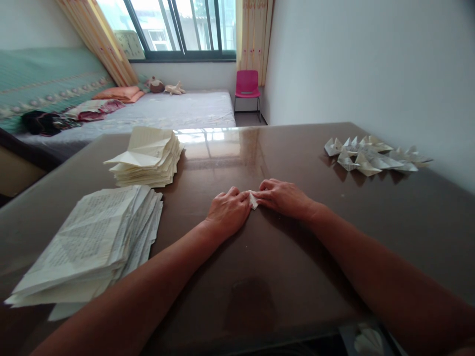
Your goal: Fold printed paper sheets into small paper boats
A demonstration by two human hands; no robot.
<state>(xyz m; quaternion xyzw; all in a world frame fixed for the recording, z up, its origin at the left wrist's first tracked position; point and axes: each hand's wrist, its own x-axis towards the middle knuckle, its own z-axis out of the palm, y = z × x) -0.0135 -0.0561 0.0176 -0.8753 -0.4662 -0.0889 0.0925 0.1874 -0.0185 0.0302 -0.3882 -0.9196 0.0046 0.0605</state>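
Observation:
A small folded piece of paper [254, 200] lies between my hands on the glossy brown table [230, 277]. My left hand [230, 210] is closed on its left side, fingers bent and pressed together. From the right, my right hand [284, 198] grips the same paper, with its fingertips close to those of the left. Most of the paper is hidden by the fingers, so its exact shape cannot be made out.
At the left stand a stack of printed sheets [92, 232] and, behind it, a stack of cream paper [148, 158]. Several folded paper boats [371, 155] sit at the back right. Beyond the table are a bed [193, 106] and a pink chair [247, 84].

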